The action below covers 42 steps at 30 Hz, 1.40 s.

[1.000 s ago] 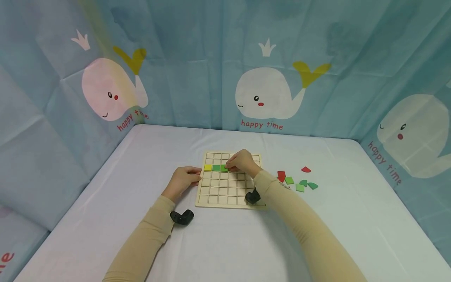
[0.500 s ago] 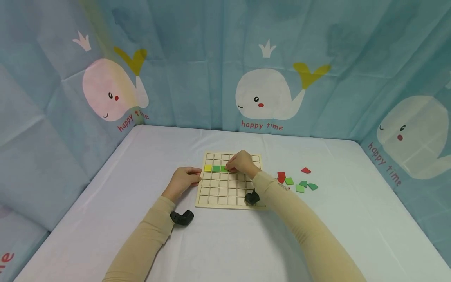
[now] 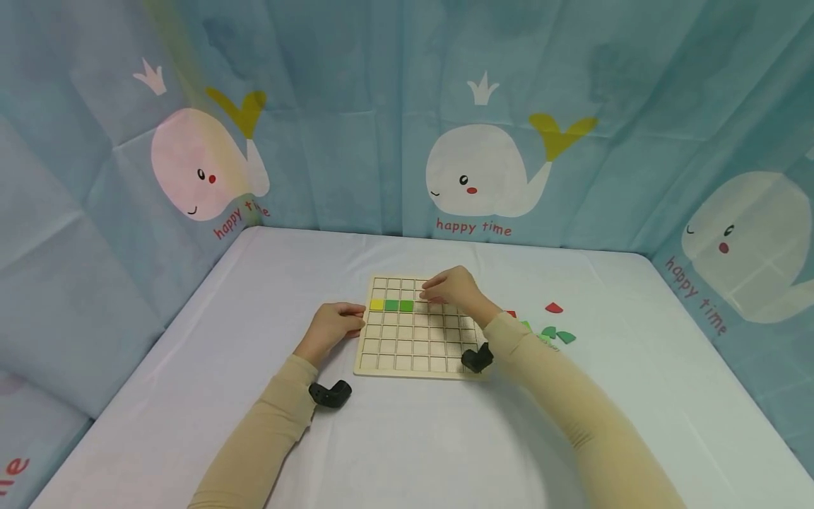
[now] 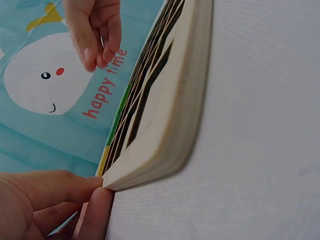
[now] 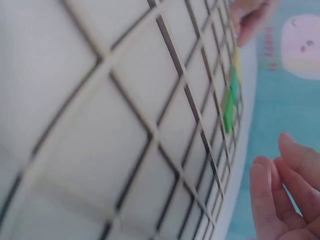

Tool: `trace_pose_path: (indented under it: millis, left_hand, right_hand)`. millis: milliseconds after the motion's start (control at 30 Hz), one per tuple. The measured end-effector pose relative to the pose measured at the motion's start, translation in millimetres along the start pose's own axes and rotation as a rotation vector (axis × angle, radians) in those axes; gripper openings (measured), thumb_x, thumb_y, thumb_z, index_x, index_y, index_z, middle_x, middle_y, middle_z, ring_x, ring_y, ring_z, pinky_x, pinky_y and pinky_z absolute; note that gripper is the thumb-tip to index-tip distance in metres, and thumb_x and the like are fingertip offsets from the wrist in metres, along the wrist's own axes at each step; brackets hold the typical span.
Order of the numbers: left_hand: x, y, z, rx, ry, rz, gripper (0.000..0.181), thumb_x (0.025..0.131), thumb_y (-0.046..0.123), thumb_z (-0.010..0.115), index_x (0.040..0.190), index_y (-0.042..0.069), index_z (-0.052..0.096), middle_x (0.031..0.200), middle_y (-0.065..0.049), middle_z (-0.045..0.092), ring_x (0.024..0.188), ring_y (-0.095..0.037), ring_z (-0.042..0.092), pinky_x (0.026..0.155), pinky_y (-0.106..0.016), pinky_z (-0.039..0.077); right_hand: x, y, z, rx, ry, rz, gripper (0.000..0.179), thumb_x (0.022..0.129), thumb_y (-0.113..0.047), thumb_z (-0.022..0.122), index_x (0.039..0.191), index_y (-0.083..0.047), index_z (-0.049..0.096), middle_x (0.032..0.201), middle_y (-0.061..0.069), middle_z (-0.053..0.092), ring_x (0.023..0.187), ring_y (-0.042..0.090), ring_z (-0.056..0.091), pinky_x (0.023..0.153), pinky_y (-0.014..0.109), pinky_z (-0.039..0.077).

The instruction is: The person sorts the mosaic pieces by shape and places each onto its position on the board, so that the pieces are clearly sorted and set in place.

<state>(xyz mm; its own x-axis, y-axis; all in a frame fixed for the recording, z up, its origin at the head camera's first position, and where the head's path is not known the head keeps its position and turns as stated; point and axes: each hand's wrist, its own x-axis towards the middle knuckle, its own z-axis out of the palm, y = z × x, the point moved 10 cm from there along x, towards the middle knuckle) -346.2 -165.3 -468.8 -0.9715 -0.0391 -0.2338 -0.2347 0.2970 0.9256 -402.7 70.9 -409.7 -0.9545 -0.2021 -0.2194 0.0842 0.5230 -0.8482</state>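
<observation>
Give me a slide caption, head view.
Left hand touching a board with three tiles in one row, right hand hovering empty above it.

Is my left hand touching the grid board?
Touching: the left wrist view shows the left hand meeting the edge of the grid board with no gap.

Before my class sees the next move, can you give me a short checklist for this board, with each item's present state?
1. Board steadied: ok, the left hand touches its left edge.
2. Right hand free: ok, nothing shows between its fingertips.
3. Tiles in one row: ok, yellow tile, bluish-green tile and bright-green tile sit side by side.
4. Tiles fully seated: cannot tell.
5. Loose pieces all in sight: not ok, the right sleeve partly covers some.
</observation>
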Motion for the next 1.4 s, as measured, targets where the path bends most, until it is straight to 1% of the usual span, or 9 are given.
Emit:
trace_pose_path:
  millis: [133, 233, 367, 467, 567, 800, 1000, 1233, 1400]
  left_hand:
    - [-2.4, 1.6, -1.2, 0.007, 0.002, 0.006, 0.039, 0.092, 0.004, 0.064, 0.131, -0.002, 0.062, 0.126, -0.020, 0.063, 0.091, -0.011, 0.064, 0.075, -0.018, 0.058]
    - [-2.6, 1.7, -1.7, 0.007, 0.003, 0.009, 0.039, 0.093, 0.004, 0.064, 0.131, -0.002, 0.062, 0.126, -0.020, 0.063, 0.091, -0.012, 0.065, 0.075, -0.019, 0.058]
    - [-1.9, 1.0, -0.7, -0.006, -0.006, -0.001, 0.039, 0.093, 0.004, 0.064, 0.131, -0.002, 0.062, 0.126, -0.020, 0.062, 0.093, -0.012, 0.066, 0.077, -0.021, 0.059]
    - [-1.4, 0.2, 0.4, -0.010, -0.012, -0.010, 0.040, 0.092, 0.004, 0.064, 0.131, -0.002, 0.062, 0.126, -0.020, 0.063, 0.094, -0.013, 0.066, 0.078, -0.021, 0.059]
    - [-0.8, -0.1, 0.4, 0.001, -0.003, -0.013, 0.040, 0.092, 0.004, 0.065, 0.131, -0.001, 0.062, 0.125, -0.018, 0.063, 0.093, -0.013, 0.066, 0.076, -0.019, 0.058]
    - [-0.8, 1.0, 0.3, 0.005, 0.009, -0.001, 0.039, 0.091, 0.004, 0.065, 0.130, -0.002, 0.063, 0.125, -0.018, 0.064, 0.092, -0.012, 0.065, 0.074, -0.018, 0.058]
    - [0.2, -0.4, 0.7, 0.007, 0.015, -0.006, 0.039, 0.091, 0.004, 0.065, 0.130, -0.001, 0.063, 0.124, -0.018, 0.064, 0.092, -0.012, 0.065, 0.074, -0.018, 0.058]
    - [1.4, -0.8, 1.3, 0.002, 0.006, -0.001, 0.039, 0.091, 0.004, 0.065, 0.130, -0.003, 0.062, 0.125, -0.019, 0.063, 0.092, -0.012, 0.065, 0.074, -0.017, 0.058]
    - [1.6, -0.4, 1.1, -0.009, 0.004, -0.003, 0.038, 0.091, 0.004, 0.065, 0.129, -0.002, 0.063, 0.124, -0.020, 0.063, 0.090, -0.010, 0.064, 0.073, -0.017, 0.057]
  right_hand:
    - [-2.7, 8.4, -20.9, 0.015, 0.006, 0.009, 0.033, 0.089, -0.015, 0.075, 0.117, 0.000, 0.072, 0.122, 0.016, 0.070, 0.100, 0.025, 0.073, 0.094, 0.038, 0.058]
    - [-6.6, 17.2, -36.4, 0.006, 0.004, 0.026, 0.035, 0.091, -0.019, 0.073, 0.120, -0.001, 0.070, 0.123, 0.015, 0.070, 0.104, 0.025, 0.072, 0.102, 0.040, 0.054]
    - [-14.1, 33.6, -58.8, -0.021, 0.032, 0.095, 0.036, 0.091, -0.023, 0.073, 0.121, -0.004, 0.071, 0.122, 0.013, 0.071, 0.106, 0.024, 0.072, 0.109, 0.041, 0.049]
    - [-19.1, 47.9, -74.0, -0.047, 0.062, 0.153, 0.034, 0.091, -0.025, 0.073, 0.120, -0.006, 0.072, 0.123, 0.013, 0.071, 0.105, 0.023, 0.072, 0.109, 0.042, 0.048]
    - [-23.8, 58.9, -85.8, -0.078, 0.075, 0.185, 0.036, 0.092, -0.027, 0.072, 0.122, -0.008, 0.071, 0.127, 0.013, 0.068, 0.105, 0.021, 0.071, 0.110, 0.044, 0.047]
    - [-33.9, 79.5, -106.9, -0.123, 0.071, 0.198, 0.042, 0.094, -0.030, 0.068, 0.129, -0.006, 0.066, 0.131, 0.015, 0.066, 0.112, 0.023, 0.069, 0.114, 0.049, 0.041]
    - [-43.8, 99.1, -121.4, -0.137, 0.099, 0.265, 0.045, 0.093, -0.035, 0.069, 0.130, -0.010, 0.066, 0.127, 0.012, 0.069, 0.118, 0.027, 0.065, 0.116, 0.058, 0.035]
    - [-53.0, 106.4, -132.0, -0.174, 0.075, 0.227, 0.046, 0.094, -0.034, 0.067, 0.130, -0.004, 0.065, 0.132, 0.018, 0.065, 0.116, 0.027, 0.067, 0.115, 0.057, 0.037]
    - [-56.9, 117.6, -141.6, -0.201, 0.092, 0.286, 0.048, 0.092, -0.035, 0.071, 0.130, -0.007, 0.066, 0.135, 0.018, 0.063, 0.113, 0.025, 0.066, 0.111, 0.051, 0.043]
